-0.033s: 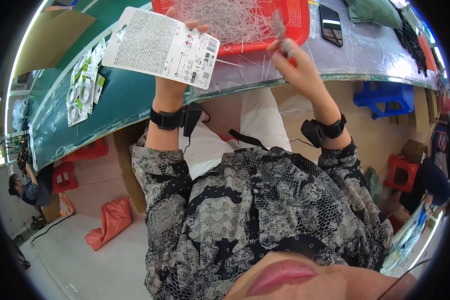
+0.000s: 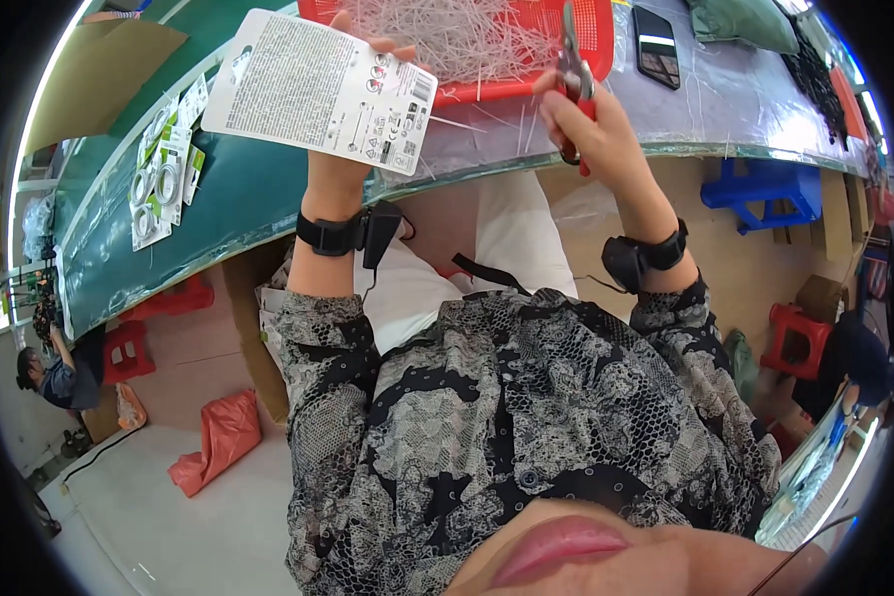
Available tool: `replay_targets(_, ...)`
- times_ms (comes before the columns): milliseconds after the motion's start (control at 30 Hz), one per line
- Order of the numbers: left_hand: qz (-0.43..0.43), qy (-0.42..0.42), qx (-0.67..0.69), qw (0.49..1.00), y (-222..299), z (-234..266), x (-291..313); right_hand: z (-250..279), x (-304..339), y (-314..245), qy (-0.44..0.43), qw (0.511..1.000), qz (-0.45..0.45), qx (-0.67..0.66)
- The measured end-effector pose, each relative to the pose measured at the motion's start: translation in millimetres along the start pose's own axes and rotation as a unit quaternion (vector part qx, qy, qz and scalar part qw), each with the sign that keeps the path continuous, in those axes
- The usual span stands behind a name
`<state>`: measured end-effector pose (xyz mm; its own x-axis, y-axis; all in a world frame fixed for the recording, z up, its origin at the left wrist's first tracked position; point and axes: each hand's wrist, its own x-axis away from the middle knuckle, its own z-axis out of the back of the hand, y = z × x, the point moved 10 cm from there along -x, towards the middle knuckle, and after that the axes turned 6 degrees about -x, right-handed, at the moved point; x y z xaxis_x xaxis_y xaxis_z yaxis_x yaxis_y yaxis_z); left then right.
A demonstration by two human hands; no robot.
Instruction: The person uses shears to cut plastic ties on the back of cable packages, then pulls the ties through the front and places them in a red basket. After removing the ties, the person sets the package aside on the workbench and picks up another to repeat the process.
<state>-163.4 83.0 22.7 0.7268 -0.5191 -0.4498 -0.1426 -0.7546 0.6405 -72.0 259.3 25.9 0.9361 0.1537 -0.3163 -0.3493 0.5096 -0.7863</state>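
Note:
My left hand (image 2: 340, 179) grips a white printed packaging card (image 2: 313, 94) from behind, with its fingertips curled over the far edge. Most of that hand and whatever is on the card's other side are hidden. A thin white strip (image 2: 457, 123) pokes out past the card's right edge. My right hand (image 2: 601, 129) is closed around red-handled snips (image 2: 572, 79), whose blades point away from me over the right end of a red basket (image 2: 603, 40). Loose clear-white plastic strips (image 2: 447, 40) are heaped in the basket.
On the left of the green tabletop (image 2: 99, 263) lie several carded packs (image 2: 164, 174) with white coiled items. A phone (image 2: 657, 50) rests right of the basket, near a green bag (image 2: 745, 25). Below the table's edge are a blue stool (image 2: 763, 194) and red stools (image 2: 797, 340).
My right hand has turned the snips, so the blades stand more upright and the red handles show more. The card in my left hand has barely shifted.

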Motion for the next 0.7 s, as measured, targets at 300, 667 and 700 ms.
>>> replay_targets(300, 0.04, -0.036, -0.103, 0.993, -25, -21, 4, -42, -18, -20, -0.011, 0.96, -0.041, -0.275)
replay_targets(667, -0.005, 0.092, -0.227, 0.969, -10, 0, 17, -20, -32, -11, -0.005, 0.937, -0.141, -0.32)
replay_targets(700, -0.014, 0.105, -0.102, 0.989, -8, 2, 17, -18, -25, -2, -0.007, 0.937, -0.14, -0.321)
